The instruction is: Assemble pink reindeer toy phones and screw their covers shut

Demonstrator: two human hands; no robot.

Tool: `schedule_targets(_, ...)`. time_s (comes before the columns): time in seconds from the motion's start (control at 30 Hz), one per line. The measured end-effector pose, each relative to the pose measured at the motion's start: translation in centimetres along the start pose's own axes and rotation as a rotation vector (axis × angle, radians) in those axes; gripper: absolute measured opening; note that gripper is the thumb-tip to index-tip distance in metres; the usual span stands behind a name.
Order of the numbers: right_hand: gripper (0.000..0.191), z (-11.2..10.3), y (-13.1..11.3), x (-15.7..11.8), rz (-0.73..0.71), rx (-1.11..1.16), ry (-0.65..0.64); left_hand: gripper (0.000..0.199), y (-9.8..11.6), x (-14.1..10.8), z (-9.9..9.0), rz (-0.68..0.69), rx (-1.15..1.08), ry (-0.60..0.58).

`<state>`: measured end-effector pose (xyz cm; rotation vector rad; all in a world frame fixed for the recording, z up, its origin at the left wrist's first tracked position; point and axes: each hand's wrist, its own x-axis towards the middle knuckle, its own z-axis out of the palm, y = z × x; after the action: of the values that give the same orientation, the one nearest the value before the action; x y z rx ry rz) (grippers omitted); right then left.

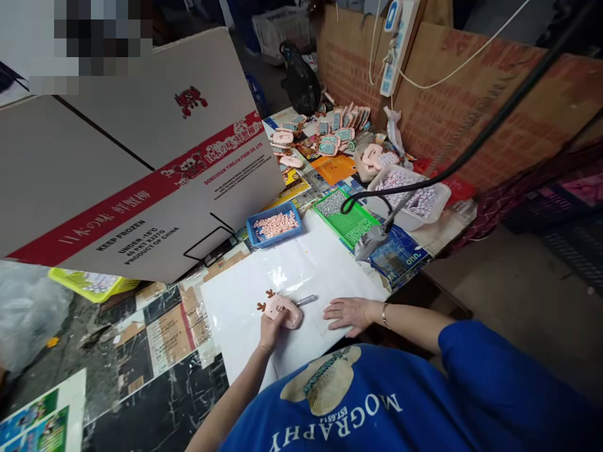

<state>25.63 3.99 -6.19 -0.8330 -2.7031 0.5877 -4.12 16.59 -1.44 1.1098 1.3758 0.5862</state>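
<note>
On the white sheet [254, 270], my left hand [273, 326] grips a pink toy body [293, 316] with brown antlers, fingers over its face side. A slim screwdriver-like tool [308, 299] lies just right of the toy, pointing away from it. My right hand [348, 314] lies palm down on the sheet, fingers spread, holding nothing. Beyond the hands stand a blue tray [274, 225] of small pink pieces and a green tray [351, 220] with small silvery parts. An electric tool [372, 242] with a black cable rests at the green tray's near corner.
A large carton [141, 157] rises at the left. Pink toy parts [330, 144] are piled at the back, beside a tub [409, 198] of small white-purple pieces. A power strip [398, 47] hangs on the cardboard wall. The black cable [471, 147] arches over the right side.
</note>
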Motion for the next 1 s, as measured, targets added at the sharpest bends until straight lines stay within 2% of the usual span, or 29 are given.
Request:
schedule_targets(0.27,0.058,-0.3,0.3,0.5,-0.02,-0.06,0.011,0.053,0.7,0.0,0.4,0.005,-0.038,0.05)
schedule_targets(0.6,0.063,-0.7,0.7,1.1,-0.062,-0.093,0.028,0.057,0.6,0.6,0.3,-0.025,-0.056,0.068)
schedule_targets(1.0,0.051,-1.1,0.5,1.1,-0.043,-0.104,0.038,0.059,0.9,1.0,0.1,-0.042,-0.028,0.064)
